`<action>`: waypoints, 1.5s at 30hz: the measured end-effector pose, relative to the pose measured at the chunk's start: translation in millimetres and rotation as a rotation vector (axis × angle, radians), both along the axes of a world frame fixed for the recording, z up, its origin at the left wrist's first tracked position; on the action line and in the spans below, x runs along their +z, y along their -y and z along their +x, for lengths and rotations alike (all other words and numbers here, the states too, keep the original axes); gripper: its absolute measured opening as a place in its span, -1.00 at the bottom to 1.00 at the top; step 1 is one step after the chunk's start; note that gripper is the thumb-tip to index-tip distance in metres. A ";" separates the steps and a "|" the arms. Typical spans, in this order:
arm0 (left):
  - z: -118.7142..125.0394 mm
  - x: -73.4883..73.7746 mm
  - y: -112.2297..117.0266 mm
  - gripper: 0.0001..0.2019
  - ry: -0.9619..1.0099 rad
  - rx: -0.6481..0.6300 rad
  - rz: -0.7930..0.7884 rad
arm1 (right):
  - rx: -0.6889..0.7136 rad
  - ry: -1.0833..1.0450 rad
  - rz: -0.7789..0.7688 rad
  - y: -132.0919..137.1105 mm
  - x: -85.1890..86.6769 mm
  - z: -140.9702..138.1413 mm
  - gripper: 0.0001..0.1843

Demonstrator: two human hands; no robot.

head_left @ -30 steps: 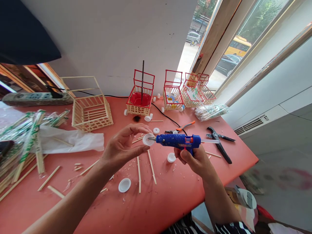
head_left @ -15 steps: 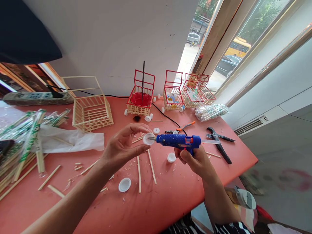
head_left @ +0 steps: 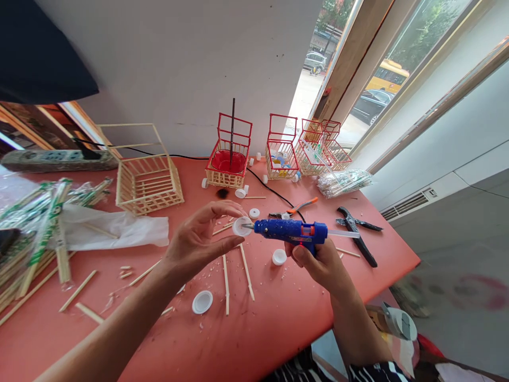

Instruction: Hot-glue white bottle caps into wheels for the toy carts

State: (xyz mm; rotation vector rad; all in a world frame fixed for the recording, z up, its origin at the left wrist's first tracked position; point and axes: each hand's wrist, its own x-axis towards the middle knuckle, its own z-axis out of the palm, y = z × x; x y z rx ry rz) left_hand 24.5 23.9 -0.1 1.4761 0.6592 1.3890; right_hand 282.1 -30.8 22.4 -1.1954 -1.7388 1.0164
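Observation:
My left hand point(head_left: 199, 241) pinches a small white bottle cap point(head_left: 241, 226) between thumb and fingertips, above the red table point(head_left: 278, 329). My right hand point(head_left: 318, 260) grips the handle of a blue hot glue gun point(head_left: 290, 231), a clear glue stick poking out of its back. The gun's metal nozzle touches the cap's inner face. Loose white caps point(head_left: 202, 302) and thin wooden sticks point(head_left: 226, 284) lie on the table just below my hands.
Several small stick-built carts with red frames point(head_left: 228, 159) stand along the wall, beside a bare wooden one point(head_left: 147, 178). Black pliers point(head_left: 356, 231), orange-handled cutters point(head_left: 296, 208), a bag of sticks point(head_left: 344, 182) and wrapped chopsticks point(head_left: 40, 228) lie around. The table edge runs at the right.

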 end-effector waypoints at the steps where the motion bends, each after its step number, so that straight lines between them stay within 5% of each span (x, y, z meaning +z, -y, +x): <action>1: -0.1 -0.3 -0.2 -0.73 -0.004 -0.003 0.004 | -0.001 0.006 0.001 0.0 1.0 -0.6 -0.41; 45: -3.4 -5.2 -1.3 -0.67 -0.122 0.017 0.151 | -0.028 0.077 0.029 2.1 5.1 -2.8 -0.34</action>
